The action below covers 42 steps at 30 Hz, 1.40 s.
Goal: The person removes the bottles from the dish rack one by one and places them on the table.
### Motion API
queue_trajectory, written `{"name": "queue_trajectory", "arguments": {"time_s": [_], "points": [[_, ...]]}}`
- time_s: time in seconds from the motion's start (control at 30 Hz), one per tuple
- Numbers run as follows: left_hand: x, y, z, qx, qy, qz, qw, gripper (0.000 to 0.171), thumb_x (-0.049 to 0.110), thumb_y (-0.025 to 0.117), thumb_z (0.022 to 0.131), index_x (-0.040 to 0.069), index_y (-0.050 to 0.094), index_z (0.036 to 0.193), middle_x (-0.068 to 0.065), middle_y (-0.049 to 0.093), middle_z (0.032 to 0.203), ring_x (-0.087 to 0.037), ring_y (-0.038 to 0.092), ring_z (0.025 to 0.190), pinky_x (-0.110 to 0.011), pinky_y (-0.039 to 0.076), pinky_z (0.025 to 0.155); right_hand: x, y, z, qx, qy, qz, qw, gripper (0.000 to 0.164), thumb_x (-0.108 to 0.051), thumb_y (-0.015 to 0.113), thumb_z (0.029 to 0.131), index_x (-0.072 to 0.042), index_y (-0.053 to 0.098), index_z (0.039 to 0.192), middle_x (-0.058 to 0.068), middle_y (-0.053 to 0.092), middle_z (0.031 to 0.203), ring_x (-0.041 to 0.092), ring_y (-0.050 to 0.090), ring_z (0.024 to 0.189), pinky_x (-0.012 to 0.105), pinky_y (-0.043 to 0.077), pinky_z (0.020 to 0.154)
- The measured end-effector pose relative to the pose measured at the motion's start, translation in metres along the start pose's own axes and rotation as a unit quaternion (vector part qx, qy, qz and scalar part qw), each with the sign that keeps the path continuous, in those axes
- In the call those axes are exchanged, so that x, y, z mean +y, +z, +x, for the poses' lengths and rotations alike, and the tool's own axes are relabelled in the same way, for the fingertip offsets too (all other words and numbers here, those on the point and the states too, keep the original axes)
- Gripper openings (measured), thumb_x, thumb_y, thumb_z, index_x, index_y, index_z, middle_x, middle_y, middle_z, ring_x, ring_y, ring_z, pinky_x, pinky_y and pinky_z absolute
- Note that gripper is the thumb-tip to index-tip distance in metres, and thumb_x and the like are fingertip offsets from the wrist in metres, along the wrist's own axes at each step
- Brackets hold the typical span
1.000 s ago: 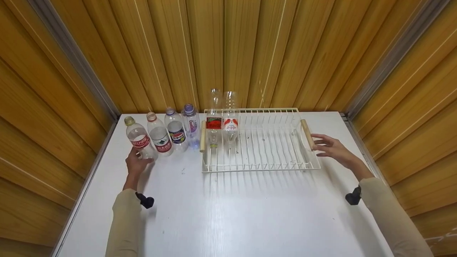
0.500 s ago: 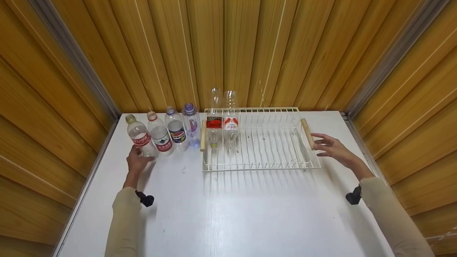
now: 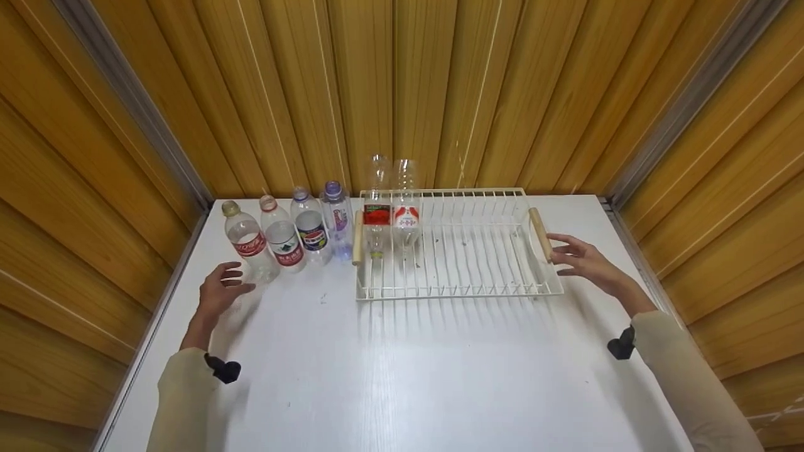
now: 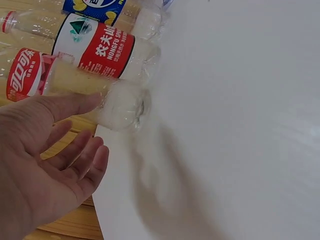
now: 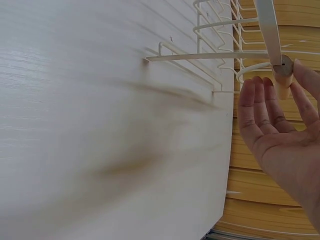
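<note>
My left hand [image 3: 218, 290] is beside the base of a clear plastic bottle with a red Coca-Cola label [image 3: 251, 246], its fingers loosely spread and holding nothing. The left wrist view shows the thumb overlapping this bottle [image 4: 117, 102]; contact there is uncertain. To its right stand a bottle with a red-and-white label [image 3: 286, 248], one with a dark blue label [image 3: 311, 235] and a purple-tinted one [image 3: 339, 226]. My right hand [image 3: 584, 263] has relaxed fingers at the right wooden handle [image 3: 540, 235] of a white wire rack [image 3: 458, 296]. In the right wrist view the thumb lies close beside the handle's end [image 5: 283, 70].
Two clear bottles, one with a red-and-dark label [image 3: 377, 215] and one with a white-and-red label [image 3: 406, 217], stand neck down in the rack's left end. The white table [image 3: 402, 376] backs onto a wood-patterned wall [image 3: 427, 94].
My left hand has let go of the Coca-Cola bottle and drawn back to the left. That bottle stays at the left end of the row. My right hand has hardly moved.
</note>
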<state>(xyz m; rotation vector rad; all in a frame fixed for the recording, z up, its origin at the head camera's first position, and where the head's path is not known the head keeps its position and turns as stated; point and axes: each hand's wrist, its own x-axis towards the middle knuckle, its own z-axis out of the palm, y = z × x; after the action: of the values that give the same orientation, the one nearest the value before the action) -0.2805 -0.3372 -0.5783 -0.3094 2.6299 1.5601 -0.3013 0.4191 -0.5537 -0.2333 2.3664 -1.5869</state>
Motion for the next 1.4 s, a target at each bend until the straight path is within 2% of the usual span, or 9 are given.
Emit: {"name": "queue_trajectory", "arguments": {"time_s": [0.1, 0.23, 0.33, 0.47, 0.63, 0.87, 0.97, 1.2, 1.4], "points": [[-0.002, -0.008, -0.008, -0.075, 0.0, 0.019, 0.997, 0.069, 0.022, 0.07, 0.097, 0.001, 0.037, 0.153, -0.029, 0.048, 0.148, -0.039, 0.054, 0.129, -0.047, 0.05, 0.107, 0.0, -0.001, 0.0, 0.0, 0.004, 0.0, 1.0, 0.065, -0.026, 0.059, 0.105, -0.008, 0.029, 0.16, 0.022, 0.047, 0.146, 0.003, 0.064, 0.11, 0.028, 0.058, 0.093], [-0.007, -0.01, -0.017, -0.168, 0.01, 0.038, 0.9851, 0.063, 0.028, 0.066, 0.1, 0.001, 0.041, 0.151, -0.027, 0.054, 0.143, -0.029, 0.058, 0.12, -0.043, 0.054, 0.101, 0.0, -0.001, 0.002, -0.004, 0.008, 0.0, 1.0, 0.065, -0.027, 0.058, 0.105, -0.01, 0.029, 0.16, 0.025, 0.043, 0.151, 0.007, 0.063, 0.113, 0.025, 0.057, 0.091], [-0.005, -0.008, -0.021, -0.216, 0.028, 0.036, 0.9754, 0.06, 0.028, 0.065, 0.101, 0.002, 0.043, 0.15, -0.026, 0.054, 0.143, -0.027, 0.059, 0.121, -0.045, 0.054, 0.101, 0.0, -0.001, 0.002, -0.005, 0.009, -0.002, 1.0, 0.066, -0.028, 0.058, 0.105, -0.01, 0.029, 0.161, 0.024, 0.045, 0.149, 0.011, 0.063, 0.115, 0.026, 0.057, 0.091], [0.008, 0.002, -0.021, -0.258, 0.062, 0.017, 0.9641, 0.055, 0.025, 0.064, 0.101, 0.004, 0.046, 0.149, -0.028, 0.049, 0.148, -0.031, 0.057, 0.125, -0.052, 0.052, 0.103, -0.001, -0.001, 0.001, 0.0, 0.009, 0.001, 1.0, 0.065, -0.027, 0.059, 0.105, -0.009, 0.03, 0.16, 0.011, 0.052, 0.14, 0.007, 0.063, 0.113, 0.025, 0.057, 0.09], [0.035, 0.024, -0.017, -0.279, 0.085, 0.006, 0.9567, 0.048, 0.024, 0.064, 0.101, 0.009, 0.052, 0.146, -0.03, 0.051, 0.146, -0.036, 0.058, 0.127, -0.056, 0.05, 0.104, -0.003, 0.001, -0.001, 0.002, -0.002, 0.012, 1.0, 0.065, -0.024, 0.06, 0.104, -0.006, 0.03, 0.16, -0.001, 0.057, 0.127, 0.005, 0.063, 0.11, 0.026, 0.058, 0.089], [0.067, 0.057, -0.016, -0.304, 0.095, -0.003, 0.948, 0.055, 0.029, 0.066, 0.1, 0.017, 0.048, 0.15, -0.022, 0.056, 0.144, -0.034, 0.057, 0.129, -0.06, 0.046, 0.107, -0.003, 0.002, -0.001, 0.002, 0.0, 0.019, 1.0, 0.065, -0.022, 0.059, 0.105, -0.006, 0.029, 0.16, 0.01, 0.056, 0.132, 0.008, 0.065, 0.11, 0.027, 0.058, 0.089], [0.075, 0.07, -0.016, -0.307, 0.102, -0.002, 0.9464, 0.055, 0.027, 0.064, 0.101, 0.019, 0.046, 0.153, -0.02, 0.057, 0.143, -0.034, 0.057, 0.13, -0.058, 0.048, 0.106, -0.002, 0.002, -0.001, -0.002, 0.0, 0.014, 1.0, 0.064, -0.023, 0.056, 0.106, -0.008, 0.027, 0.161, 0.016, 0.052, 0.139, 0.01, 0.065, 0.113, 0.028, 0.058, 0.09], [0.086, 0.101, -0.012, -0.311, 0.11, -0.005, 0.944, 0.063, 0.029, 0.064, 0.101, 0.021, 0.038, 0.158, -0.025, 0.045, 0.153, -0.045, 0.053, 0.132, -0.056, 0.048, 0.107, -0.001, 0.001, -0.002, 0.002, 0.003, 0.005, 1.0, 0.064, -0.026, 0.055, 0.107, -0.01, 0.027, 0.161, 0.02, 0.052, 0.138, 0.01, 0.064, 0.113, 0.029, 0.058, 0.091], [0.093, 0.12, -0.009, -0.304, 0.127, -0.014, 0.944, 0.063, 0.028, 0.063, 0.102, 0.027, 0.037, 0.159, -0.021, 0.045, 0.155, -0.038, 0.054, 0.132, -0.053, 0.05, 0.105, 0.0, 0.001, -0.002, -0.006, 0.003, -0.008, 1.0, 0.063, -0.028, 0.052, 0.108, -0.013, 0.025, 0.162, 0.029, 0.045, 0.148, 0.017, 0.063, 0.12, 0.045, 0.056, 0.101]]}}
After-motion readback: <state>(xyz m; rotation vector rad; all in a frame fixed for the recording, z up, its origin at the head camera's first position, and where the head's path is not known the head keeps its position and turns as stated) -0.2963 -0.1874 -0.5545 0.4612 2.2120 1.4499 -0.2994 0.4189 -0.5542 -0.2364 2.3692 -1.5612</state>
